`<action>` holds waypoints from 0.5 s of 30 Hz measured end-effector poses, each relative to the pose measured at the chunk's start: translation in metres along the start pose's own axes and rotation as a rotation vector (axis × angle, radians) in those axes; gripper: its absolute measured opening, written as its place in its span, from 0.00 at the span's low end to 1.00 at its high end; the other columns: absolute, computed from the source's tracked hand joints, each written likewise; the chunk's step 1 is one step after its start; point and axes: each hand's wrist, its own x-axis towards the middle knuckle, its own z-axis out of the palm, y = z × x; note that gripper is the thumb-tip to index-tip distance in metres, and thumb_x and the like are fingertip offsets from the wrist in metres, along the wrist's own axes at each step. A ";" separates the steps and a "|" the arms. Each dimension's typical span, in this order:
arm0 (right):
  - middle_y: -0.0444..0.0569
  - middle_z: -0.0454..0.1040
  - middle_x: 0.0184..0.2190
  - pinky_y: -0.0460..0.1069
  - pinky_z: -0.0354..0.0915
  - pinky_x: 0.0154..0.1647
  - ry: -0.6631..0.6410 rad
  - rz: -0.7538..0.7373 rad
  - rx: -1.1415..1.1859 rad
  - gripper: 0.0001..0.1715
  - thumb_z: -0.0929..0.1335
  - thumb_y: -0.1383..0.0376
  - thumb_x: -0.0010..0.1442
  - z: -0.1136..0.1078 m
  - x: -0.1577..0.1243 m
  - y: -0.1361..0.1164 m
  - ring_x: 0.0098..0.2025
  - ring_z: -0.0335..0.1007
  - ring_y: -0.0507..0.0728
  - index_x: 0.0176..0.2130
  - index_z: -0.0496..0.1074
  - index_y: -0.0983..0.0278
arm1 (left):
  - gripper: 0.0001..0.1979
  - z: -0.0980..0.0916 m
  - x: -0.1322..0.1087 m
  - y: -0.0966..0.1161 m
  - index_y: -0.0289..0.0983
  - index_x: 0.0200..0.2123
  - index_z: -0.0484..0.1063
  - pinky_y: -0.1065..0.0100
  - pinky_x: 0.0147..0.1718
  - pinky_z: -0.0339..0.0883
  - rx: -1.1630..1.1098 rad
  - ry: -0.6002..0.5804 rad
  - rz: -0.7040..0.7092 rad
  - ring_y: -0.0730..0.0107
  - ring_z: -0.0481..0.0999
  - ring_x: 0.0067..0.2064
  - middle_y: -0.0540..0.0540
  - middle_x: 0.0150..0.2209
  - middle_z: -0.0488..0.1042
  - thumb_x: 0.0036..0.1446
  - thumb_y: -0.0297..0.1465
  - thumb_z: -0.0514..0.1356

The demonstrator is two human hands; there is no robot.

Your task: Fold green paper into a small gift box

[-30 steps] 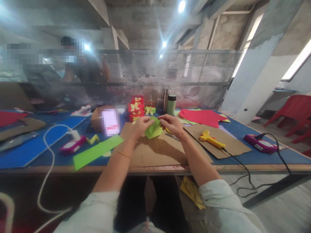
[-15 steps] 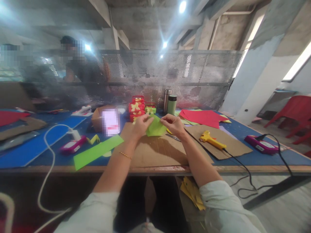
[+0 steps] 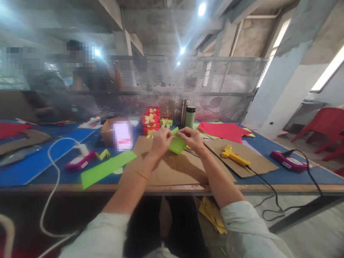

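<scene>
Between my hands a piece of green paper [image 3: 177,144] is held up above a brown cardboard sheet [image 3: 172,170]. My left hand [image 3: 162,140] is closed, its fingers pinching the paper's left side. Thumb and fingers of my right hand [image 3: 191,137] pinch its upper right edge. The paper looks bent or folded, though my fingers hide part of it. Under the paper, near my right hand, part of a tool with a yellow handle [image 3: 189,147] lies on the cardboard. A long green paper strip [image 3: 109,168] rests left of my left forearm.
A yellow glue gun [image 3: 234,156] lies on cardboard at the right, its black cord trailing off the table edge. Behind my hands are stacked red boxes with yellow bows [image 3: 151,121] and a green bottle [image 3: 190,116]. Red sheets [image 3: 224,130] lie back right. A phone [image 3: 122,135] leans at left.
My left hand has moved a little to the right, closer to my right hand. The green paper, spread wider before, now appears narrower and bent between them.
</scene>
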 end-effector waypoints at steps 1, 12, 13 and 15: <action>0.45 0.70 0.22 0.48 0.53 0.27 -0.008 0.004 -0.018 0.20 0.70 0.49 0.51 0.000 0.000 -0.001 0.25 0.58 0.52 0.27 0.76 0.63 | 0.09 0.000 0.000 0.000 0.38 0.31 0.68 0.59 0.46 0.60 -0.008 -0.008 0.002 0.64 0.72 0.37 0.48 0.33 0.75 0.65 0.31 0.62; 0.44 0.64 0.18 0.47 0.49 0.24 -0.063 0.110 -0.095 0.20 0.67 0.51 0.50 -0.013 0.001 -0.003 0.24 0.55 0.51 0.20 0.72 0.64 | 0.06 -0.005 -0.002 0.007 0.39 0.32 0.70 0.60 0.47 0.62 0.015 -0.015 0.087 0.61 0.74 0.42 0.46 0.36 0.77 0.64 0.29 0.63; 0.44 0.64 0.19 0.47 0.50 0.24 -0.075 0.123 -0.080 0.20 0.67 0.51 0.50 -0.014 0.001 -0.005 0.24 0.55 0.51 0.21 0.73 0.64 | 0.06 -0.006 -0.002 0.006 0.39 0.32 0.70 0.60 0.47 0.62 0.014 -0.011 0.098 0.61 0.74 0.42 0.46 0.36 0.77 0.64 0.29 0.63; 0.44 0.65 0.19 0.47 0.50 0.24 -0.108 0.143 -0.046 0.20 0.68 0.50 0.48 -0.015 0.001 -0.010 0.24 0.55 0.50 0.22 0.74 0.64 | 0.06 -0.005 -0.002 0.006 0.39 0.33 0.70 0.60 0.47 0.63 0.021 0.000 0.121 0.61 0.74 0.42 0.45 0.37 0.77 0.64 0.29 0.62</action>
